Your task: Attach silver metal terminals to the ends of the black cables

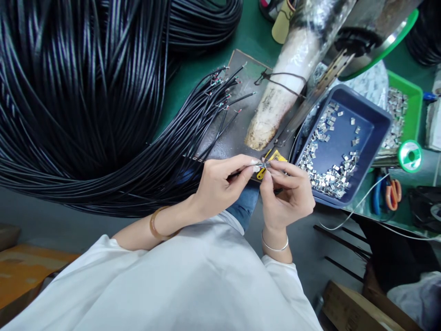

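At the near edge of the bench, my left hand [220, 186] is closed in a pinch on the end of a black cable. Facing it, fingertips almost meeting, my right hand [287, 191] pinches a small metal connector [264, 165] against that cable end. Fingers partly cover the joint, so how far the wires sit in the connector cannot be made out. Just behind the fingertips lies a yellow object [275, 157]. Many black cables [193, 115] with stripped, coloured wire ends rest on a dark board [237, 131] beyond my left hand.
A blue bin [370, 122] of small metal connectors stands right of my hands, a green bin [415, 99] behind it. A wrapped white tube [275, 101] slants over the board. Further right are a solder spool [409, 156] and orange-handled pliers [392, 195]. Large cable coils [79, 92] fill the left.
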Available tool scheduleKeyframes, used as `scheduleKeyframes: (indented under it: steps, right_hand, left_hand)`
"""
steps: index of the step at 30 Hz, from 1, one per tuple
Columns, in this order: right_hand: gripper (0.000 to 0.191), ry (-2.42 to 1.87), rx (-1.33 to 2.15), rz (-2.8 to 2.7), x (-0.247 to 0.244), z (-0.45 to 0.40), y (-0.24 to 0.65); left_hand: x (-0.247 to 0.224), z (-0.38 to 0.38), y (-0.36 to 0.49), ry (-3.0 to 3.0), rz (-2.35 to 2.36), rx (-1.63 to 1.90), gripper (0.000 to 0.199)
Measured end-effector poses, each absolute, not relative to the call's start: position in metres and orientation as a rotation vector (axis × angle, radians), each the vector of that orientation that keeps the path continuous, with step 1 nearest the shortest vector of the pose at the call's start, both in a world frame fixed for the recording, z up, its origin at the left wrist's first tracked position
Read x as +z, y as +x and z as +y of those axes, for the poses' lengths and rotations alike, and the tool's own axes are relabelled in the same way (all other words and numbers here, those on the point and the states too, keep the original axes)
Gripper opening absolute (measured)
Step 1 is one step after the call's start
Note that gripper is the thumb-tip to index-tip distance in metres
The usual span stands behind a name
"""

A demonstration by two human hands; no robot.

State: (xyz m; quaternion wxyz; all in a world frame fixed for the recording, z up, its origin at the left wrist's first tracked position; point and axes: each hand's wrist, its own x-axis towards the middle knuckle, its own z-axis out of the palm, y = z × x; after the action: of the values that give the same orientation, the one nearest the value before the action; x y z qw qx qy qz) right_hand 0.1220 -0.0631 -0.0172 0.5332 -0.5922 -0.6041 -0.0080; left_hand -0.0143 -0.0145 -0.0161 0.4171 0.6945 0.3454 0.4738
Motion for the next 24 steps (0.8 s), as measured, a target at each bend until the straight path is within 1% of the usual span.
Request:
scheduleKeyframes:
  steps: [10,19,24]
  right_hand:
    - [0.015,-1.444,-0.126,-1.467,-0.0128,-0.0598,0.1233]
    - [0.017,-1.393,-0.076,-1.49,-0.0161,-0.063,0.1221]
    - [0.015,-1.399,-0.05,-1.497,-0.0166,-0.0654,0.1241]
  left_hand:
    - [-0.0122,-0.0132,-0.015,1.813,0.885,1.213,0.012]
    - [-0.0139,-0.0153,-0.0179,1.799,0.87,1.169,0.012]
    - [-0.0124,-0.0168,-0.0208,1.744,0.871,1.043,0.014]
